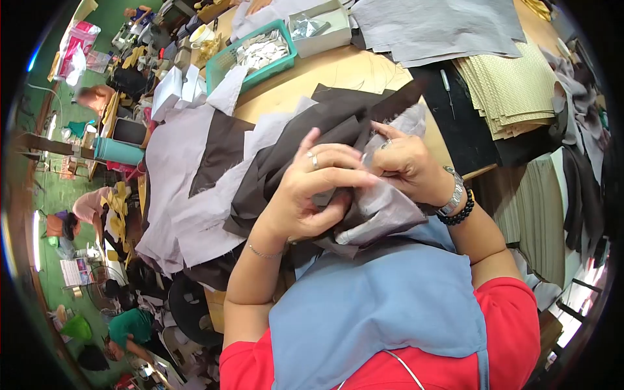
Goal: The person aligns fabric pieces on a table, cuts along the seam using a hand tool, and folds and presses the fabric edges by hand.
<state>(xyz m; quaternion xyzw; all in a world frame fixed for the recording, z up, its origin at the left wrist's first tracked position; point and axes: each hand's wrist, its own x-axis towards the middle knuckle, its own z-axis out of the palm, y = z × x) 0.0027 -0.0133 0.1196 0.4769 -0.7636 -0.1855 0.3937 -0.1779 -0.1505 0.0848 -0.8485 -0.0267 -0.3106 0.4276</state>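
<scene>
A bunched piece of dark brown and grey fabric (390, 208) is held up in front of my chest. My left hand (318, 185) curls round its near left side, index fingertip against the cloth and little finger lifted. My right hand (406, 162) is closed on the fabric's upper right part, close to the left fingertips. Whatever lies between the fingertips is too small to make out. Dark brown cloth (286, 162) trails from the hands onto the table, over light grey cut pieces (172, 175) with frayed edges.
A teal basket (214, 75) of small pale pieces stands beside a white box (331, 42) at the back. Stacked grey fabric (448, 26), yellowish textured sheets (513, 91) and a thin tool with a pale handle (446, 81) lie right. A person in green (130, 328) is at left.
</scene>
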